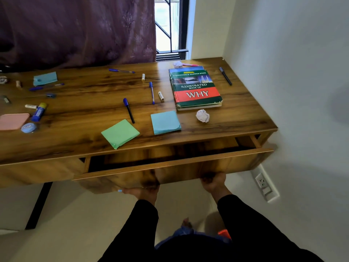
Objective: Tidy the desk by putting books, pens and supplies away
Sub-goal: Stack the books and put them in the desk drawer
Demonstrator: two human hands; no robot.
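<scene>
A wooden desk (79, 95) carries a stack of books (196, 88) topped by "Illustrated Book of Why", several blue pens (129, 110), a black pen (225, 76), green (120, 133) and blue sticky-note pads (165, 122), a crumpled paper ball (202, 115) and a glue stick (39, 111). The desk drawer (175, 168) stands partly pulled out. My left hand (143, 192) and my right hand (213, 181) both grip the lower edge of the drawer front from below, fingers curled under it.
A pink case (13, 121), a round blue tape tin (28, 127), small erasers and another blue pad (45, 78) lie at the desk's left. A purple curtain hangs behind, a white wall is on the right with a socket (262, 183) low down.
</scene>
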